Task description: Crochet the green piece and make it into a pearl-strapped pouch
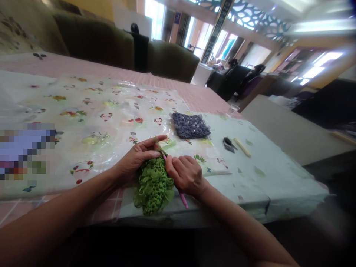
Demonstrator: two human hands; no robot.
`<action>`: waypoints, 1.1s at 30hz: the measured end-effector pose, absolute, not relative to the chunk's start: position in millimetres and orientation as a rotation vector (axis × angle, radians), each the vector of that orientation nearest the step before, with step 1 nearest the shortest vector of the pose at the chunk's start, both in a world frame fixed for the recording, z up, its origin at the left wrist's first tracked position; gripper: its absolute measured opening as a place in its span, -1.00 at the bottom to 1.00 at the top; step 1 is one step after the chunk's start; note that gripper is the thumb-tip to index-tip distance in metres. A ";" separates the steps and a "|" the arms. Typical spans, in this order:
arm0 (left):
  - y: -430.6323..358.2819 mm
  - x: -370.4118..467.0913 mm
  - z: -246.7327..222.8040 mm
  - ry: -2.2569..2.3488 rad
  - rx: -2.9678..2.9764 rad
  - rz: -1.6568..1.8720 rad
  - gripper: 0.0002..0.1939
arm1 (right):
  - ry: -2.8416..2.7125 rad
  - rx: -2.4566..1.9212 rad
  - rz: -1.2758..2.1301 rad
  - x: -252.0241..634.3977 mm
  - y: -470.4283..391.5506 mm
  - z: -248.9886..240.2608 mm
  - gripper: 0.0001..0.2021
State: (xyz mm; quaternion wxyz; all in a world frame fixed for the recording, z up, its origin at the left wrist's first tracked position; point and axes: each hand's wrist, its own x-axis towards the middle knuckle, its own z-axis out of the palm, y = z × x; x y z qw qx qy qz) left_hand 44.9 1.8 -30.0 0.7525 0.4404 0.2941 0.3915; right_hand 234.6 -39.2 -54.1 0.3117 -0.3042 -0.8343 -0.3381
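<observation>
A green crocheted piece [155, 181] with ruffled ribbon loops hangs at the table's front edge. My left hand [139, 155] pinches its top edge between thumb and fingers, the index finger stretched out to the right with green ribbon over it. Wrapped round a pink crochet hook [183, 200], my right hand [185, 172] is closed at the piece's upper right. The hook's tip meets the top edge of the green work, and its handle sticks out below my right hand. Beyond my hands lies a dark grey crocheted piece [190, 126] dotted with white beads.
To the right lie small black scissors [228, 144] and a cream stick [241, 147]. A clear cup [234, 108] stands near the far right edge. A pixelated flat item [25, 148] is at left. Dark chairs [172, 59] line the table's far side.
</observation>
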 end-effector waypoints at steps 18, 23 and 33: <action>-2.9 44.9 -28.2 0.719 1.114 1.009 -0.49 | -1.112 -1.083 0.851 183.0 -55.7 -48.3 -0.68; 4.2 40.4 -31.2 0.689 1.174 0.942 -0.52 | -1.255 -1.015 0.954 198.8 -53.7 -41.0 -0.74; 11.0 37.2 -33.3 0.688 1.231 0.936 -0.51 | -1.621 -1.017 0.595 245.3 -48.3 -41.0 -0.84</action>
